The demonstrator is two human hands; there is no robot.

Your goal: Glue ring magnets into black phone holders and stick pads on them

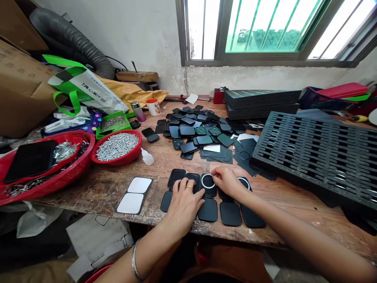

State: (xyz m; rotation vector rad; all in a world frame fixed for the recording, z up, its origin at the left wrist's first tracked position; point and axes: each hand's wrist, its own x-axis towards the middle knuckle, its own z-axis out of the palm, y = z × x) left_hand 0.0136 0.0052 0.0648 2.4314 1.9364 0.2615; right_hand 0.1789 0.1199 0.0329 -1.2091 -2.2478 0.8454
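A row of black hinged cases [207, 209] lies unfolded along the table's front edge, each with an upper and a lower half. On the upper half of the middle case sits a white ring [202, 182]. The thumb and fingertips of my right hand [229, 181] are pinched at this ring's right edge. My left hand [183, 204] rests palm down over the second case, fingers spread and the thumb beside the middle case. Another white ring [247, 183] shows on the rightmost case, partly hidden behind my right wrist.
Behind the row is a heap of black cases [188, 131]. A slotted black foam tray [306, 153] stands at the right. To the left are a white-faced two-part panel [131, 203], a small white bottle [147, 157], a red basket of metal pins [118, 147] and a larger red basket [88, 157].
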